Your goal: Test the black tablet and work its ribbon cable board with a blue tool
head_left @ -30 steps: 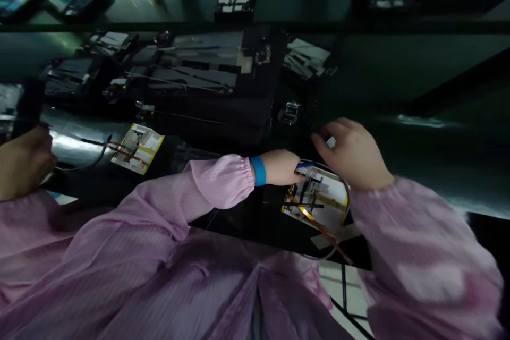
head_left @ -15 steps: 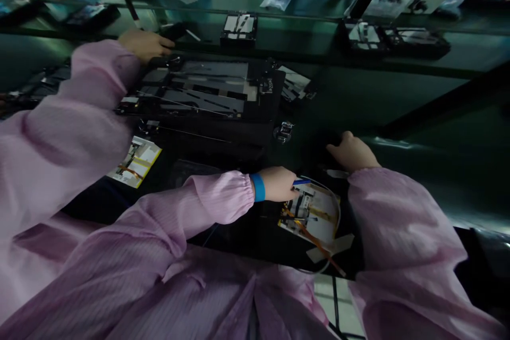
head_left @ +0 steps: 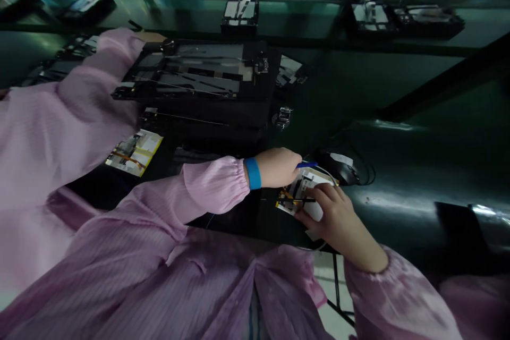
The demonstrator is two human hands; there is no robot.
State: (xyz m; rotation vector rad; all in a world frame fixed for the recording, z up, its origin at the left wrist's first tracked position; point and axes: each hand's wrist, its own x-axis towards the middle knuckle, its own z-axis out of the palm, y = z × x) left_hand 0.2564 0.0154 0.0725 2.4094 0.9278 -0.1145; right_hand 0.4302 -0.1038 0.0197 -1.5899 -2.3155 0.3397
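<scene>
We are pinching a blue tool (head_left: 306, 164) in our left hand (head_left: 279, 168) over the white component (head_left: 305, 191). Our right hand (head_left: 332, 218) is pressing down on it, fingers spread flat.

The table (head_left: 398, 90) has a smooth, glossy dark-green top that mirrors the light, and the sleeves (head_left: 207, 191) are thin, finely ribbed lilac cloth with a soft sheen. The small panel (head_left: 306, 183) under the right hand (head_left: 338, 220) looks like white paper or film crossed by amber tape. The blue wristband (head_left: 252, 173) seems smooth plastic; the black trays (head_left: 199, 77) are matt.
</scene>
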